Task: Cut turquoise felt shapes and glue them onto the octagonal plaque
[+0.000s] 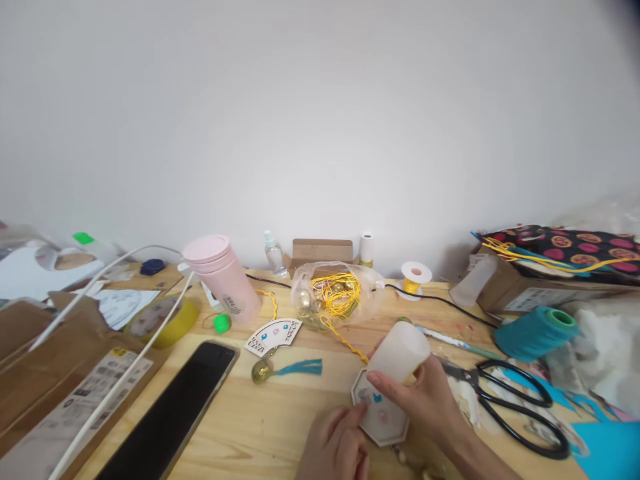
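My right hand is wrapped round a white translucent bottle, tilted above a white octagonal plaque. Blue and pink shapes show on the plaque, and a twisted yellow cord runs from its top. With fingers curled, my left hand touches the plaque's left edge; whether it pinches anything is hidden. Left of the hands lies a fan-shaped white piece with a brass bell and a blue tassel. Behind them, a clear plastic bag holds yellow cord and gold bells.
A black phone, pink tumbler, yellow tape roll and cardboard box occupy the left. Black-handled scissors, a teal thread cone and blue sheets lie right. A small spool stands behind.
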Demonstrator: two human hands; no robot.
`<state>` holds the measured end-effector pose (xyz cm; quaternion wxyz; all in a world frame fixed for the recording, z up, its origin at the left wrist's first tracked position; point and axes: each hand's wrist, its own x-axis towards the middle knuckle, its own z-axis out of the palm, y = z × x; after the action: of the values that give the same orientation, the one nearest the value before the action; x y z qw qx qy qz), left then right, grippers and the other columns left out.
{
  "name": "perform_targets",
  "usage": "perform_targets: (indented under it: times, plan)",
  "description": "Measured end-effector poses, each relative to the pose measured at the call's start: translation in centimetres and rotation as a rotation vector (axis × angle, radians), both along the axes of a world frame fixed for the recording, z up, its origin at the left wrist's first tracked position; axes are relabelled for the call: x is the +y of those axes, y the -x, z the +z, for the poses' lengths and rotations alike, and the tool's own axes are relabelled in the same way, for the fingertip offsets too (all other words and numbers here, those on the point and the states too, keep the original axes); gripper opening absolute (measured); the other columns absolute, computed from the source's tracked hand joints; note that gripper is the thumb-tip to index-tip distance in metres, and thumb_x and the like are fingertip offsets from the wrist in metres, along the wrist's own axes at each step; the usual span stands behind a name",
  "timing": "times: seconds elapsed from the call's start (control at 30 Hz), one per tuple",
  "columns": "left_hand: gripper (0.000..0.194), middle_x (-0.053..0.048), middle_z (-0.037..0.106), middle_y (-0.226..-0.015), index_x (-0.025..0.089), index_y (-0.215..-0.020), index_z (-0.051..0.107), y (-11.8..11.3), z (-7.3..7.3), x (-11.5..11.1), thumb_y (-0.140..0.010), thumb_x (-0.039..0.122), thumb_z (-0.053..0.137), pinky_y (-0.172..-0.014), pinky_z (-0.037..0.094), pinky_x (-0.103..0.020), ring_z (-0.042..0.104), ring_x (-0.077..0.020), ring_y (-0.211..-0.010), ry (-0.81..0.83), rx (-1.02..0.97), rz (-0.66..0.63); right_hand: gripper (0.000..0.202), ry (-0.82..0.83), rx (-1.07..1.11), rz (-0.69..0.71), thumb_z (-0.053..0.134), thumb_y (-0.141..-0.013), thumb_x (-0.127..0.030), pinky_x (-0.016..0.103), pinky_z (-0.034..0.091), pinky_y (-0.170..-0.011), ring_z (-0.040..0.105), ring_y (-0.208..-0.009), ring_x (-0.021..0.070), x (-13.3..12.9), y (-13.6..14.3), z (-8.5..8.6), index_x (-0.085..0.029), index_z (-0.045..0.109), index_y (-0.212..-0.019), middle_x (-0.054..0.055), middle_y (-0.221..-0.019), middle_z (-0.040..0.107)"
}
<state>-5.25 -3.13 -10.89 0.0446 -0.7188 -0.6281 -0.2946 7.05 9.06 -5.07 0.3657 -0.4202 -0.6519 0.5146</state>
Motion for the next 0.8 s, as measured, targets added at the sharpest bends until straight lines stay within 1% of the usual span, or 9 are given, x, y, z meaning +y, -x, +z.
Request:
perform_targets:
  times: [0.13, 0.27, 0.4, 0.53, 0.6, 0.67, 0.8]
  plan:
    - [0.038, -0.004, 0.067, -0.104, 0.02, -0.094, 0.049, 0.4, -0.3, 0.0, -0.063, 0.002, 0.042, -0.072, 0.054, -0.028, 0.063, -0.0195, -0.086, 0.013, 0.042, -0.079, 0.026, 0.021, -0.012, -0.012, 0.075, -0.057, -0.038, 0.033, 0.049, -0.053, 0.059, -0.058, 0.024, -0.6, 0.3, -0.6, -0.015, 0.063, -0.06, 0.008, -0.063, 0.065]
    - [0.033, -0.006, 0.066, -0.108, 0.02, -0.092, 0.048, 0.5, -0.1, -0.1, -0.065, 0.002, 0.043, -0.073, 0.054, -0.03, 0.062, -0.0204, -0.086, 0.039, 0.035, -0.091, 0.029, 0.021, -0.025, -0.031, 0.076, -0.055, -0.038, 0.033, 0.049, -0.05, 0.058, -0.056, 0.0237, -1.0, 0.5, -0.8, -0.014, 0.062, -0.064, 0.007, -0.06, 0.064]
    - [0.031, -0.007, 0.064, -0.11, 0.019, -0.092, 0.048, 0.6, 0.1, -0.1, -0.066, 0.002, 0.045, -0.074, 0.054, -0.031, 0.062, -0.0213, -0.088, 0.043, 0.044, -0.13, 0.029, 0.002, -0.049, 0.001, 0.075, -0.057, -0.038, 0.03, 0.046, -0.043, 0.054, -0.048, 0.02, -1.2, 0.3, -0.9, -0.014, 0.061, -0.066, 0.005, -0.057, 0.062]
    - [0.038, -0.009, 0.066, -0.105, 0.016, -0.103, 0.047, 0.6, 0.2, -0.2, -0.067, 0.003, 0.046, -0.074, 0.054, -0.031, 0.062, -0.0208, -0.088, 0.056, 0.04, -0.127, 0.028, -0.032, -0.072, 0.038, 0.073, -0.06, -0.038, 0.03, 0.046, -0.042, 0.052, -0.047, 0.0182, -1.3, 0.1, -1.0, -0.013, 0.061, -0.068, 0.005, -0.06, 0.061]
    - [0.035, -0.008, 0.066, -0.107, 0.018, -0.099, 0.048, 0.7, 0.1, -0.1, -0.067, 0.003, 0.047, -0.074, 0.055, -0.031, 0.062, -0.0206, -0.088, 0.047, 0.04, -0.129, 0.027, -0.041, -0.066, 0.028, 0.073, -0.061, -0.038, 0.03, 0.046, -0.043, 0.052, -0.049, 0.0185, -1.3, 0.2, -1.0, -0.014, 0.061, -0.067, 0.005, -0.059, 0.061]
    - [0.029, -0.007, 0.065, -0.109, 0.02, -0.09, 0.05, 0.7, 0.0, -0.1, -0.067, 0.004, 0.048, -0.074, 0.055, -0.031, 0.062, -0.0202, -0.088, 0.035, 0.029, -0.125, 0.026, -0.043, -0.058, 0.012, 0.074, -0.059, -0.036, 0.029, 0.046, -0.043, 0.052, -0.049, 0.0185, -1.3, 0.2, -0.9, -0.015, 0.062, -0.065, 0.004, -0.058, 0.061]
    - [0.032, -0.007, 0.066, -0.107, 0.019, -0.093, 0.049, 0.7, 0.0, -0.1, -0.066, 0.004, 0.049, -0.073, 0.055, -0.03, 0.063, -0.0194, -0.086, 0.03, 0.016, -0.122, 0.023, -0.012, -0.013, -0.006, 0.077, -0.055, -0.03, 0.027, 0.045, -0.042, 0.052, -0.047, 0.0178, -1.3, 0.2, -0.8, -0.015, 0.063, -0.064, 0.003, -0.055, 0.061]
